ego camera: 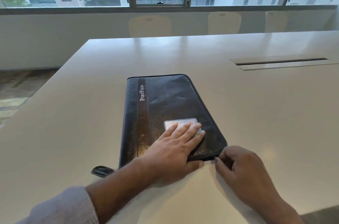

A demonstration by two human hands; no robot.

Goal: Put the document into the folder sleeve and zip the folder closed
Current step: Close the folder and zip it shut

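folder point(165, 113) laid shut on the table point(73, 113) | left hand point(176, 143) pressed flat, fingers spread, on its near cover | right hand point(244, 167) pinched at its near right corner, zip pull judged held | cover best kept pinned, pull drawn evenly along the edge | document unseen

The worktop point(91, 113) is wide, pale and smooth, with a long narrow slot point(280, 61) cut in its far right part. A dark folder point(170, 106) lies flat on it near the front edge, closed, with the word "PortFolio" on a brown stripe. A small dark strap point(100, 170) lies on the worktop at the folder's near left corner
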